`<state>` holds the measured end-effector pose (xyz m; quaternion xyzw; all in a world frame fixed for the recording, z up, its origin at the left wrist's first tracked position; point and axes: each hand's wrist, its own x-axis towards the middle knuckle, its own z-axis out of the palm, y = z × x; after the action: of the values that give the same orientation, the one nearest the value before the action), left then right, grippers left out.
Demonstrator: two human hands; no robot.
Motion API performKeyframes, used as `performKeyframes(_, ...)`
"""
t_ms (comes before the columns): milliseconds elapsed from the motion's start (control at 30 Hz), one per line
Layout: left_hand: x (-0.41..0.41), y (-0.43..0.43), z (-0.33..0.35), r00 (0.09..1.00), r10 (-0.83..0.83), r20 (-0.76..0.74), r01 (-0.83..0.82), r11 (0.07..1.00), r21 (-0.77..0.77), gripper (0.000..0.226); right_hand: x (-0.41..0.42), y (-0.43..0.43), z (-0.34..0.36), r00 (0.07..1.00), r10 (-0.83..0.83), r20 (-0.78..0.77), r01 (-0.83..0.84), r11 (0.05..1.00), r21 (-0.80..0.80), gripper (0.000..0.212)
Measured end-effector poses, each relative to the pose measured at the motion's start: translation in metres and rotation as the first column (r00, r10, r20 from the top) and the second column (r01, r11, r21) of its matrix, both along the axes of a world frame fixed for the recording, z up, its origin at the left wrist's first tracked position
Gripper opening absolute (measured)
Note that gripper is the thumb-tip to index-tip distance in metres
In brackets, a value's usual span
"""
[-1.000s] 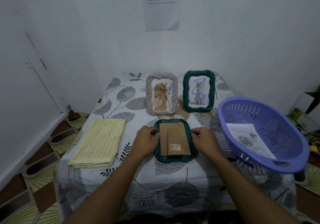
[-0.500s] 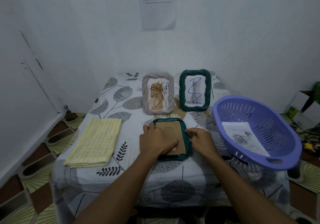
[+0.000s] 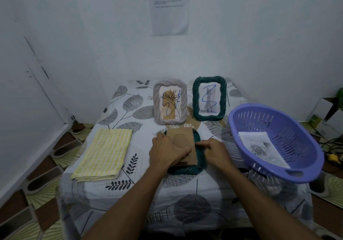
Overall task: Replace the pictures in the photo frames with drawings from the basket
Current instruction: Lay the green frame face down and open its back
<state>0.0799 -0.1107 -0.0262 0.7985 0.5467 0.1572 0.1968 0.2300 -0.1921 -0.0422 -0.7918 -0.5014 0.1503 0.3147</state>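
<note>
Fingers of my left hand (image 3: 168, 153) press flat on the backing board (image 3: 185, 139); my right hand (image 3: 213, 150) pinches its edge just beside them. Light, stiff card, I judge, easily creased.

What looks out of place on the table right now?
Blue scribbles cross the pictures in both standing frames, the grey frame and the green frame. The purple basket sits tilted and seems to overhang the right edge of the table. Nothing looks spilled.

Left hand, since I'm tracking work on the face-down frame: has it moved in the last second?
Yes. The left hand has shifted right, from the left rim of the face-down green frame onto its brown backing board.
</note>
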Motion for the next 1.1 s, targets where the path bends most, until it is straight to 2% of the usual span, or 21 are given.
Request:
performKeyframes(233, -0.006, 0.007, 0.009, 0.998, -0.018, 0.068, 0.019, 1.0, -0.018, 0.064, 0.003, 0.005, -0.009, 0.999, 0.013, 0.04, -0.014, 1.0, 0.018, 0.049)
performKeyframes(333, -0.006, 0.009, 0.01, 0.996, -0.026, 0.09, 0.03, 0.999, -0.046, 0.06, 0.004, 0.007, -0.012, 0.997, 0.038, 0.066, -0.037, 0.999, -0.018, 0.05)
performKeyframes(500, -0.009, 0.013, 0.005, 0.987, -0.011, 0.161, 0.022, 0.997, -0.069, 0.067, 0.004, 0.01, -0.016, 0.981, 0.143, 0.128, -0.128, 0.985, -0.119, 0.052)
performKeyframes(600, -0.016, 0.021, 0.006, 0.97, 0.006, 0.242, 0.013, 0.997, -0.08, 0.055, 0.003, 0.009, -0.018, 0.982, 0.117, 0.147, -0.106, 0.991, -0.081, 0.049)
performKeyframes(733, -0.034, 0.033, 0.015, 0.953, 0.024, 0.303, -0.002, 0.997, -0.071, 0.055, 0.002, 0.007, -0.02, 0.988, 0.078, 0.134, -0.079, 0.997, 0.001, 0.043)
performKeyframes(800, -0.046, 0.037, 0.019, 0.969, 0.028, 0.245, -0.019, 0.999, -0.04, 0.052, 0.001, 0.006, -0.019, 0.991, 0.054, 0.124, -0.06, 0.997, 0.043, 0.043)
performKeyframes(933, -0.069, 0.043, 0.013, 0.997, 0.073, -0.013, -0.073, 0.997, 0.003, 0.044, -0.002, 0.005, -0.02, 0.993, 0.028, 0.117, -0.037, 0.996, 0.076, 0.043)
performKeyframes(1000, -0.078, 0.046, 0.002, 0.994, 0.087, -0.068, -0.086, 0.996, 0.024, 0.043, -0.004, 0.004, -0.023, 0.994, 0.018, 0.107, -0.028, 0.995, 0.093, 0.041)
performKeyframes(1100, -0.084, 0.047, -0.019, 0.992, 0.106, -0.068, -0.099, 0.991, 0.096, 0.059, -0.008, 0.003, -0.028, 0.995, -0.007, 0.096, -0.006, 0.992, 0.129, 0.034)
